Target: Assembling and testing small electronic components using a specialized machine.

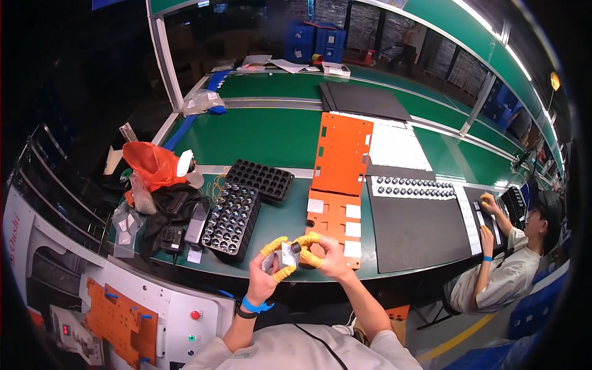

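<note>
Both my hands meet over the bench's front edge, with yellow covers on the fingers. Pinched in my left hand (271,266) is a small pale, square-edged part (288,254). My right hand (319,251) has its thumb and fingertips closed around a short black cylinder (295,247) at the pale part's upper right. Whether the two pieces are joined I cannot tell. Just beyond my right hand lies an orange fixture plate (333,213) with white pads, and an upright orange panel (343,151) stands behind it. A black tray (249,222) of shiny round lens-like parts is left of my hands.
Behind that tray sits another black tray (271,179) with round pockets. An orange bag (151,165) and dark cloth lie at the left. Dark mats (410,237) and a white strip of round parts (414,187) extend right, where a co-worker (512,259) handles pieces.
</note>
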The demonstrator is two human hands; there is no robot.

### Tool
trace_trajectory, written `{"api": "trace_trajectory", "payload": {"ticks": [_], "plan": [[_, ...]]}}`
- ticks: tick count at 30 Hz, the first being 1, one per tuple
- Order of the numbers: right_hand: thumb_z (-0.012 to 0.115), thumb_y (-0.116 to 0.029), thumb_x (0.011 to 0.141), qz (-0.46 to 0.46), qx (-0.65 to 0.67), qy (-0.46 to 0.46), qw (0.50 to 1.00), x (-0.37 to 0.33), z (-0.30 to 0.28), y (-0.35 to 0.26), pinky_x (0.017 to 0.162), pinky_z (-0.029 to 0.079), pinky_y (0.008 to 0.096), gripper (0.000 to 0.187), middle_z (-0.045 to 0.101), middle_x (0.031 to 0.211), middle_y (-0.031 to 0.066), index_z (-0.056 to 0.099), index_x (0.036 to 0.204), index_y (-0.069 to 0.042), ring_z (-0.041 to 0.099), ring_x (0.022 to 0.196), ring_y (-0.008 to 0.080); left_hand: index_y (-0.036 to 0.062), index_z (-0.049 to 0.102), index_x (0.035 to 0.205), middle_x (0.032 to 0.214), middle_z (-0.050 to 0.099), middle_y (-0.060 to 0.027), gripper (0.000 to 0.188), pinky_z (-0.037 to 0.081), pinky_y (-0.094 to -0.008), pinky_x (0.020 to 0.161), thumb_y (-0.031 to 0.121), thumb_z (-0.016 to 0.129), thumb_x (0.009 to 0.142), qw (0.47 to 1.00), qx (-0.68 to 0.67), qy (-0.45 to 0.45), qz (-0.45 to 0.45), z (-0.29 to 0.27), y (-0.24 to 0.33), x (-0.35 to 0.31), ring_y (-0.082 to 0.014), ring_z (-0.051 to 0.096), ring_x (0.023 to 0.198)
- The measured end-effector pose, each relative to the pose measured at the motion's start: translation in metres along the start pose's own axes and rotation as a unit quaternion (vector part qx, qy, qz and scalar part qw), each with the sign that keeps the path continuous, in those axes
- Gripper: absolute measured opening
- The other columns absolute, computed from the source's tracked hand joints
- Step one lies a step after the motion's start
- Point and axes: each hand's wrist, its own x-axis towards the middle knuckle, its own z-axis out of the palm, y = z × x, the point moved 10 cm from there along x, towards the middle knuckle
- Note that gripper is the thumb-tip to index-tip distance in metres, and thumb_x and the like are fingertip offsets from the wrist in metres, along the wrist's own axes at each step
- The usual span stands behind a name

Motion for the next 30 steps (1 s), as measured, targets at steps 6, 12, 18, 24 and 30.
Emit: {"api": "trace_trajectory", "payload": {"ticks": [6,12,18,24,30], "plan": [[0.073,-0.004,0.085,-0.062,-0.067,0.004,0.996,-0.001,0.002,-0.027,0.075,0.051,0.0285,0.027,0.064,0.088,0.0057,0.070,0.112,0.000,0.060,0.079,0.0156,0.0025,0.063,0.137,0.076,0.040,0.0108,0.063,0.023,-0.0187,0.059,0.013,0.088,0.081,0.998,0.055,0.000,0.006,0.001,0.005,-0.001,-0.0006,0.029,0.066],[0.078,-0.005,0.079,-0.099,-0.116,0.002,0.988,-0.001,0.001,-0.041,0.071,0.051,0.0312,0.034,0.066,0.085,0.0068,0.072,0.113,-0.004,0.063,0.076,0.0180,0.0028,0.064,0.137,0.078,0.044,0.0096,0.063,0.024,-0.0199,0.058,0.015,0.088,0.080,0.997,0.077,-0.002,0.009,0.001,0.006,-0.003,-0.0014,0.030,0.065],[0.078,-0.006,0.077,-0.164,-0.265,-0.014,0.950,-0.006,0.005,-0.059,0.064,0.047,0.0346,0.034,0.061,0.076,0.0039,0.074,0.111,-0.008,0.058,0.068,0.0220,0.0037,0.064,0.137,0.086,0.053,0.0064,0.065,0.026,-0.0223,0.055,0.019,0.090,0.078,0.993,0.111,-0.023,0.025,0.000,0.008,-0.002,-0.0041,0.030,0.061],[0.078,-0.005,0.075,-0.182,-0.313,-0.005,0.932,-0.008,0.011,-0.069,0.059,0.045,0.0356,0.034,0.057,0.068,0.0037,0.074,0.108,-0.008,0.055,0.062,0.0228,0.0032,0.064,0.137,0.089,0.057,0.0038,0.066,0.027,-0.0237,0.054,0.021,0.090,0.078,0.986,0.155,-0.021,0.053,0.003,0.021,-0.003,-0.0047,0.031,0.061],[0.081,-0.005,0.074,-0.223,-0.323,0.016,0.919,-0.016,0.018,-0.069,0.054,0.043,0.0368,0.033,0.058,0.065,0.0054,0.074,0.106,-0.006,0.057,0.059,0.0239,0.0010,0.064,0.137,0.086,0.044,0.0103,0.065,0.025,-0.0197,0.060,0.015,0.089,0.079,0.992,0.123,-0.019,0.032,-0.002,0.017,-0.003,-0.0020,0.030,0.068]]}}
